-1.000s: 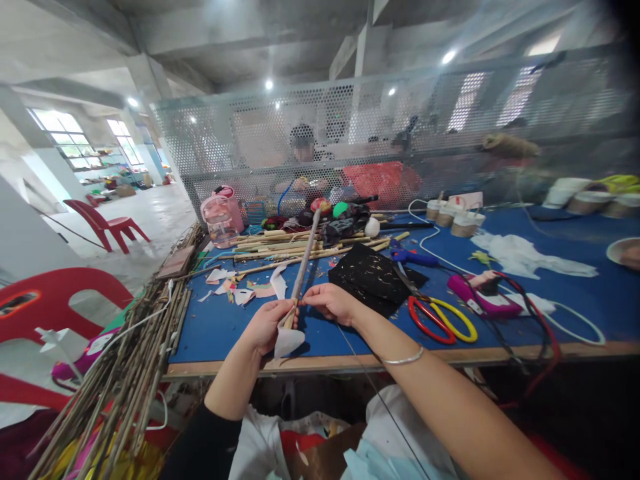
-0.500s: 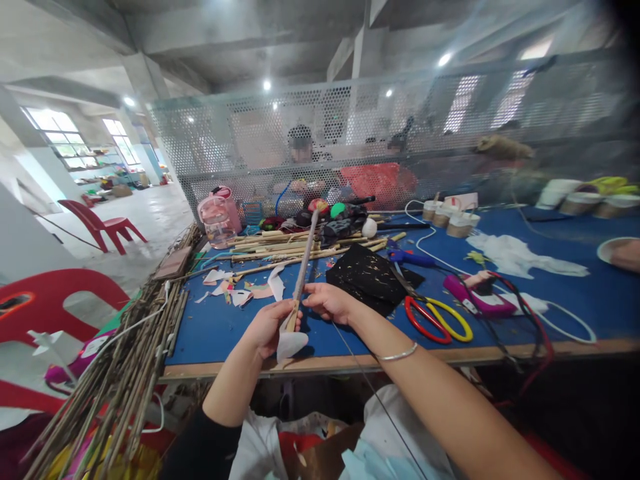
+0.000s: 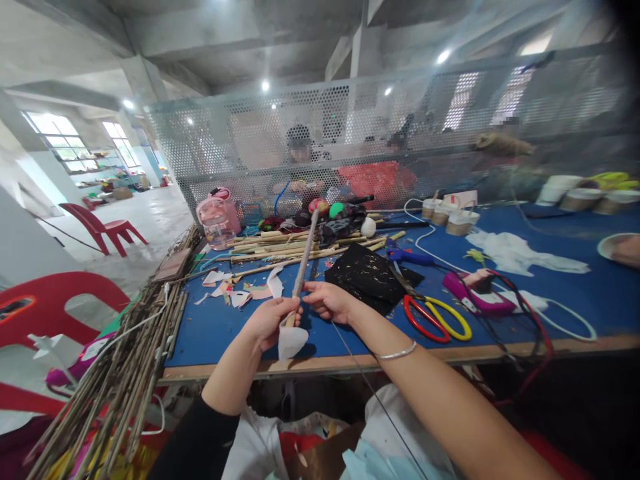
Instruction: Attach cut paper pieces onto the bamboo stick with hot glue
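So your left hand (image 3: 270,322) is gripping the pale stick (image 3: 306,260) near its lower end, thumb and fingers wrapping round it. The stick is sitting out in front of you, slanting up and away over the blue table (image 3: 210,347), with a whitish flap (image 3: 293,343) hanging at the bottom end, just below that hand.

Your right hand (image 3: 331,301) is hovering just beside the stick, fingers curling and the tips pointing at it. A thin dark line (image 3: 373,390) is running from that hand down past your lap, but I can't tell if you're actually pinching it, the fingers are hiding that bit.

Pale scraps (image 3: 243,293) are lying left of the stick, and more sticks (image 3: 273,248) are piling up beyond them. Over on the right, a black sheet (image 3: 367,277) is lying near your right hand with light bits scattering across it, and the red-and-yellow-handled scissors (image 3: 434,319) are resting with their blades pointing away from you, up by the sheet's edge.
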